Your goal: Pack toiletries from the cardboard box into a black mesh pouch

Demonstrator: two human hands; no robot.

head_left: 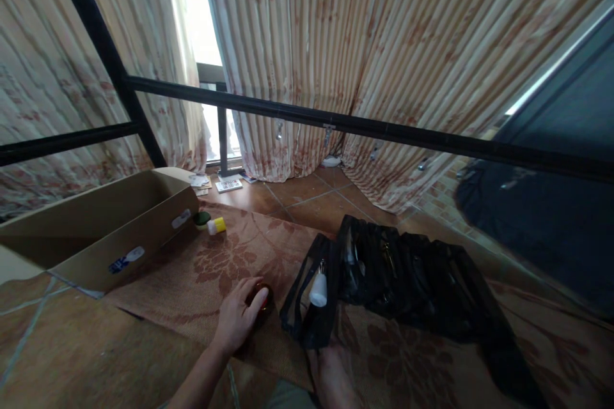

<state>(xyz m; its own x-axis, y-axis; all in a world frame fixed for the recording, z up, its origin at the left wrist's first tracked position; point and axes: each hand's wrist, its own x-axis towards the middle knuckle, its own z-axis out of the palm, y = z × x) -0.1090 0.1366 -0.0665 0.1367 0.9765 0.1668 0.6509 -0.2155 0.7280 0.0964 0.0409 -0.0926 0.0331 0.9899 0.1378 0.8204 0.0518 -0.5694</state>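
My left hand (240, 314) is closed around a small, shiny red-amber round object (263, 301) just above the patterned mat; its exact kind is hard to make out. To the right of it lies a black mesh organizer (403, 275) with several pockets side by side. The nearest pocket gapes, and a white bottle (318, 290) with a metallic end lies in it. At the lower edge of that pocket, my right hand (333, 367) grips the mesh, its fingertips hidden by the black fabric. Other pockets contain dark and metallic things, too dim to name.
An open cardboard box (158, 233) stands on the left. Beside it are a round dark-green-topped container (201, 218) and a yellow-and-white small container (217, 225). A black metal bar (288, 112) crosses ahead, before long curtains (326, 32). Cards (229, 185) lie near the window.
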